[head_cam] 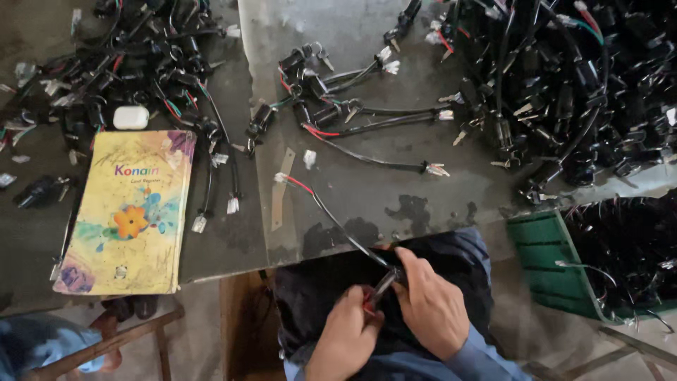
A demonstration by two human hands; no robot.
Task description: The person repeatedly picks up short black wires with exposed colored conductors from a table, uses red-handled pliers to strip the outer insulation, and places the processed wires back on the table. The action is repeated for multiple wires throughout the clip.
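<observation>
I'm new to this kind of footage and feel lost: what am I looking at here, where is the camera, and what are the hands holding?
The single picture comes from a camera worn on a person's head, looking down at their own two bare hands over their lap. No machine is involved. The left hand and right hand together grip a small tool with a red handle at the end of a black cable that runs up onto the grey table. On the table lie heaps of black switches with wires, a yellow notebook and a small white case. A green crate of more parts stands at the right.
</observation>
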